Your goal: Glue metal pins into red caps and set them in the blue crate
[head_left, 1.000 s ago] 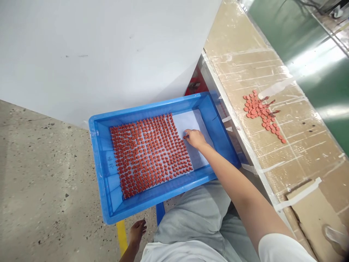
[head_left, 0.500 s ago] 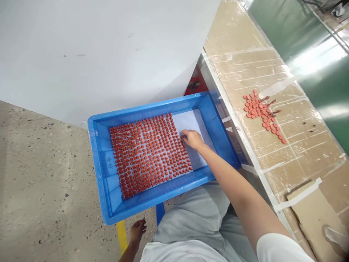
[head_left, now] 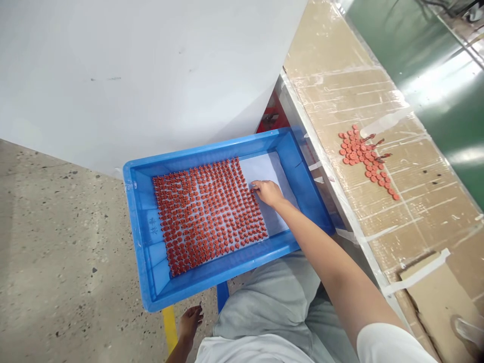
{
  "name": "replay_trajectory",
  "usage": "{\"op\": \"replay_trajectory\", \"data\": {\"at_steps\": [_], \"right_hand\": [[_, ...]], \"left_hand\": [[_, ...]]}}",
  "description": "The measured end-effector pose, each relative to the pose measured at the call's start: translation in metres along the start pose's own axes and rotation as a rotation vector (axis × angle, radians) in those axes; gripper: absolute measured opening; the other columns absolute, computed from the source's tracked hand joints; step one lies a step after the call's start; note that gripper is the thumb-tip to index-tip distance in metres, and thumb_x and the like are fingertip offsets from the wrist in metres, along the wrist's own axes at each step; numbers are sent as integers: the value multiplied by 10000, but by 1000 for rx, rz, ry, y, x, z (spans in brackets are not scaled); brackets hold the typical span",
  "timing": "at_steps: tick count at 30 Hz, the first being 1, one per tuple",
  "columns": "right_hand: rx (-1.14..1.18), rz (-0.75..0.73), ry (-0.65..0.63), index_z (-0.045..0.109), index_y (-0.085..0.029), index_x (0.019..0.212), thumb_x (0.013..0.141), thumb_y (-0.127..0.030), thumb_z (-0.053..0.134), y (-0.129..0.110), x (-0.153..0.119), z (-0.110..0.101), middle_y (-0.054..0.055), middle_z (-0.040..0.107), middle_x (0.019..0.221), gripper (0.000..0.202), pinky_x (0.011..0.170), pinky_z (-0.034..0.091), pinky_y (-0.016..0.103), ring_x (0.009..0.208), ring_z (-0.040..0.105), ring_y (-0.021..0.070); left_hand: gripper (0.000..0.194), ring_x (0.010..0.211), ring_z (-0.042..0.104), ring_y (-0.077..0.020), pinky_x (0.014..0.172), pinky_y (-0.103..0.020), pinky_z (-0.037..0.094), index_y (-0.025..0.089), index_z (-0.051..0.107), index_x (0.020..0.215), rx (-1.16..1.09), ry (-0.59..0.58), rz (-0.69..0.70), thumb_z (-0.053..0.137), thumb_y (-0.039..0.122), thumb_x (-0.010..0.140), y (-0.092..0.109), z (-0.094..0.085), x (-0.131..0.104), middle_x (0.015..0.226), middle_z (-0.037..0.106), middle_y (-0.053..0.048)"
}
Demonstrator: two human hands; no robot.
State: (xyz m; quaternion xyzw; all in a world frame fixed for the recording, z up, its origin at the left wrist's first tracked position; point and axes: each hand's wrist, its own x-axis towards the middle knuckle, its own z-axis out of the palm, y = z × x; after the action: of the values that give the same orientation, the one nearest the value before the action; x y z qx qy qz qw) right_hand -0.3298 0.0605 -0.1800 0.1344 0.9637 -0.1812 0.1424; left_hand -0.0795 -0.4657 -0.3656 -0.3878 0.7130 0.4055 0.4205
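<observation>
A blue plastic tray (head_left: 132, 227) holds close rows of small red round pieces (head_left: 207, 212) with dark pointed tips, set out on white paper (head_left: 260, 166). My right hand (head_left: 267, 192) reaches into the tray at the right edge of the rows, thumb and fingers pinched at a small red piece (head_left: 252, 190) that they partly hide. Low beside the tray's near side, my left hand (head_left: 190, 322) hangs with its fingers curled. It is dark there, and what it holds, if anything, cannot be made out.
To the right runs a cardboard-covered bench (head_left: 333, 101) with strips of tape. On it lie loose red discs (head_left: 353, 146) and a few dark red pointed parts (head_left: 383, 157). A white panel (head_left: 143, 75) stands behind the tray. Yellow tape (head_left: 170, 327) marks the floor.
The view has shifted very slightly. My right hand stays at the edge of the rows, its fingers a little closer together; my left hand has not visibly moved.
</observation>
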Motion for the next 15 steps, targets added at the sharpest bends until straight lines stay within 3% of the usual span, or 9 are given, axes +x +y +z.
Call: {"op": "replay_trajectory", "data": {"at_steps": [5, 12, 15], "right_hand": [[31, 8, 89, 601, -247, 1206, 848, -140, 457, 2, -4, -3, 20, 724, 1069, 400, 881, 465, 283, 1022, 652, 204], [101, 43, 116, 659, -232, 1113, 849, -415, 567, 0, -11, -9, 37, 740, 990, 334, 786, 489, 268, 909, 679, 200], [125, 41, 100, 689, -238, 1058, 830, -451, 595, -2, -12, -11, 30, 744, 975, 326, 761, 482, 253, 876, 682, 189]], "left_hand": [[338, 681, 689, -211, 642, -325, 544, 159, 682, 796, 16, 6, 3, 703, 404, 562, 3, 0, -2, 742, 713, -71], [201, 685, 699, -191, 643, -307, 556, 176, 682, 779, 67, 8, 0, 673, 333, 654, 11, 2, -10, 732, 716, -58], [169, 684, 703, -179, 648, -290, 559, 180, 685, 784, 106, 19, 9, 622, 317, 708, 18, 4, -16, 732, 718, -56]]}}
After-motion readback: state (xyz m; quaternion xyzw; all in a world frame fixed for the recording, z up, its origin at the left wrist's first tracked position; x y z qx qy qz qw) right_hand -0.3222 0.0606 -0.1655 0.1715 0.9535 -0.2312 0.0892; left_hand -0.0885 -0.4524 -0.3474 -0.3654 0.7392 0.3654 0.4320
